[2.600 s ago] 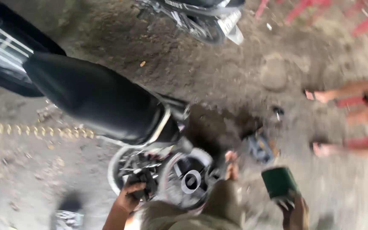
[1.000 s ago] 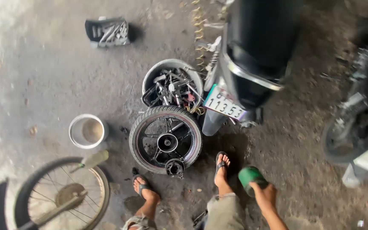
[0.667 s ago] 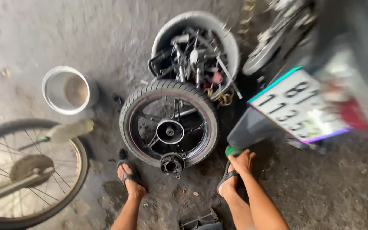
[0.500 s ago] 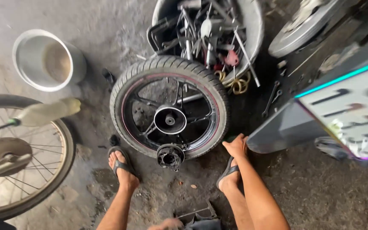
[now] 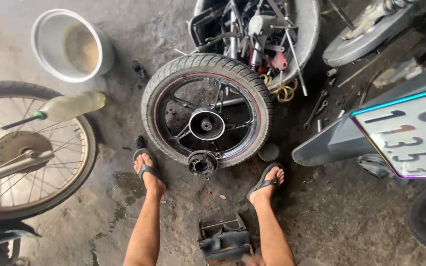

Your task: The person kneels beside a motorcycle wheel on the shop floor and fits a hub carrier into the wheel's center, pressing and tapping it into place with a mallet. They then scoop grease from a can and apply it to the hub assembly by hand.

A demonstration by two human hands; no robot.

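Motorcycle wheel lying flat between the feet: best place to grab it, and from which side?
Take the wheel by its tyre, from above, on the near arc towards the feet. It lies flat on the floor, so the spokes are open from the top for fingers to hook through. The far edge crowds a tub of parts, and a small round part sits against the near rim, so grip beside it.

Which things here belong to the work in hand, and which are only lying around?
Seemingly in the work: motorcycle wheel lying flat between the feet, small round part at its rim, basin of tools, wrenches.

Lying around: white bucket, spoked wheel, plastic bottle, number plate.
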